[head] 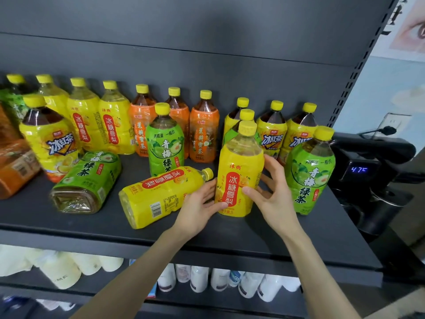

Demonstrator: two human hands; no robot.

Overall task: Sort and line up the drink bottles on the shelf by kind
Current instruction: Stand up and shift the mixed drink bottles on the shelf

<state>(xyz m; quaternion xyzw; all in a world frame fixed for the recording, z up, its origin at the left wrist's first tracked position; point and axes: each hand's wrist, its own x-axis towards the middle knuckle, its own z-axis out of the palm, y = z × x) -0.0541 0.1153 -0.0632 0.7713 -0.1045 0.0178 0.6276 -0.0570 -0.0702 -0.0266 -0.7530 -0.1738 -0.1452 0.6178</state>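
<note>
Head cam looks down at a dark shelf (69,224) packed with big drink bottles, all with yellow caps; I'm using the pear bottle (239,171) as the landmark, the yellow one with the red label, standing upright near the shelf's front edge; both hands are on it. The left hand (197,203) cups its lower left side, thumb laid across the bottom of the front, fingers running up the side; the right hand (273,192) wraps its right side, thumb pressed on the label, fingers curled round behind.

Just left of the pear bottle, a second yellow bottle (158,194) lies on its side, cap pointing at the pear bottle, its body partly under the left hand; further left a fallen green tea bottle (87,180) lies with its base toward the camera. Behind and left of the pear bottle stands an upright green tea bottle (165,143); close on its right stands another green one (309,173). Right behind it sits a cluster of iced tea bottles (272,132), dark liquid, yellow wrap; back-left of it, three orange bottles (203,132) line the rear panel. Far right of the pear bottle, past the shelf end, there's a black machine (358,169) with a lit blue display; below it, white bottles (200,279) fill a lower shelf.
</note>
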